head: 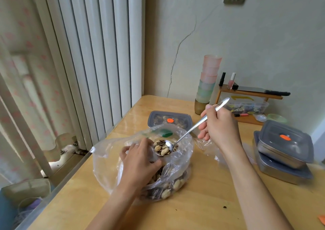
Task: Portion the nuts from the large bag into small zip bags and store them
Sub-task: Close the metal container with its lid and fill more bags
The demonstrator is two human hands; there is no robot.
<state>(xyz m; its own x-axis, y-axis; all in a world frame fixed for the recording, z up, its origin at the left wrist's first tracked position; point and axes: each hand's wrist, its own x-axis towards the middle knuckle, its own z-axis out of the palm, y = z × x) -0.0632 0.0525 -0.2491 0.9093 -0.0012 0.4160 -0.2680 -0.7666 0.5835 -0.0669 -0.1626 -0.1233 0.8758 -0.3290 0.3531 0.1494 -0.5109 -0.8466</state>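
- Plastic, clear and crinkled, forms the large bag (177,166) slumped on the glossy wooden table (202,208), full of pale nuts (166,193).
- Around its gathered mouth curls the left hand (139,161).
- Pinched in the right hand (220,127): a slim steel spoon (186,135), bowl heaped with nuts, over the opening.

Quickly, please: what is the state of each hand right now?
Left hand: closed, gripping the plastic bag at its opening.
Right hand: closed, holding the spoon, which is loaded with nuts.
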